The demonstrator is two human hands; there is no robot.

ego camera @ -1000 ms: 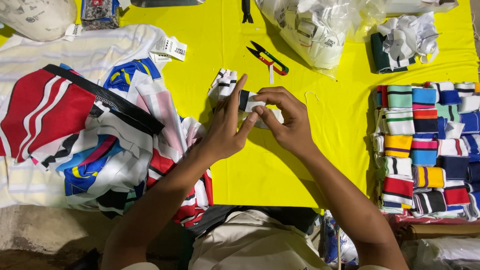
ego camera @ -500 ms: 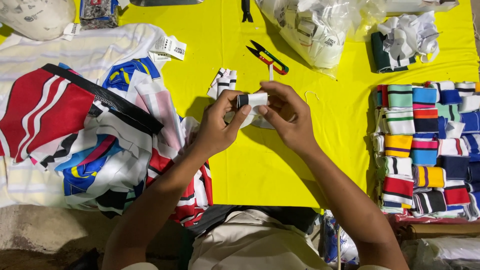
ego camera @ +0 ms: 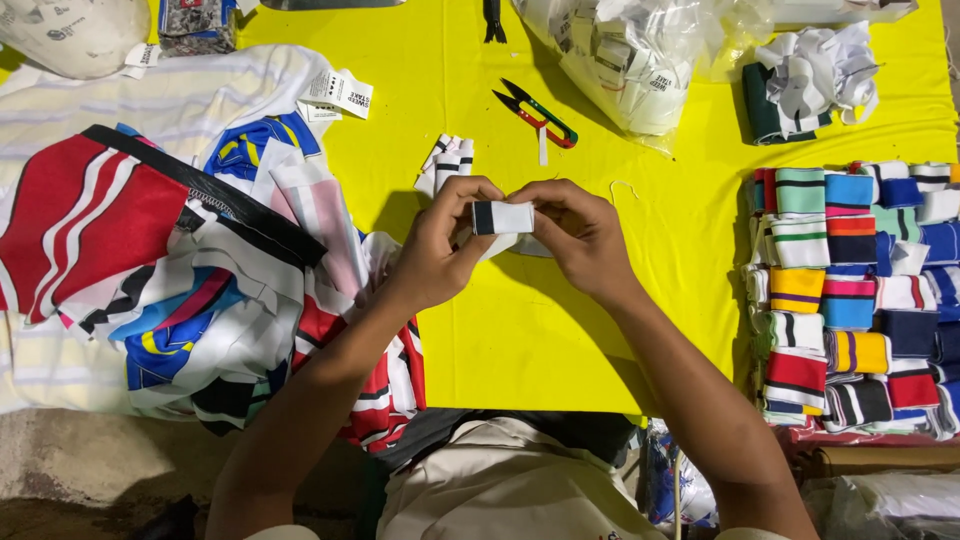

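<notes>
In the middle of the frame, the left hand [ego camera: 440, 245] and the right hand [ego camera: 578, 235] meet above the yellow cloth [ego camera: 600, 330] that covers the table. Both hands are closed on 1 small folded strip of knit ribbing [ego camera: 503, 217], white with a dark band at its left end; the left thumb and fingers pinch the dark end, and the right fingers pinch the white end, so the strip is stretched level between them. Just behind the left hand, a few more white strips with dark stripes [ego camera: 447, 162] lie on the cloth, partly hidden by the knuckles. Further up, in the upper middle of the frame, a small thread snip with red and green handles [ego camera: 538, 114] rests on the cloth, well apart from the hands. At the top, right of the middle, is a clear plastic bag [ego camera: 620, 60] filled with white pieces, and near it at the upper right a dark green folded piece with crumpled white fabric [ego camera: 810, 80] on top. Along the right edge, many folded striped ribbing pieces [ego camera: 850, 290] are laid in rows, in blue, red, yellow, green and white. On the left side of the frame, a pile of sport shirts [ego camera: 170, 270] in red, white, blue and black spreads over the table edge, with white paper tags [ego camera: 338, 93] lying at its upper border.
</notes>
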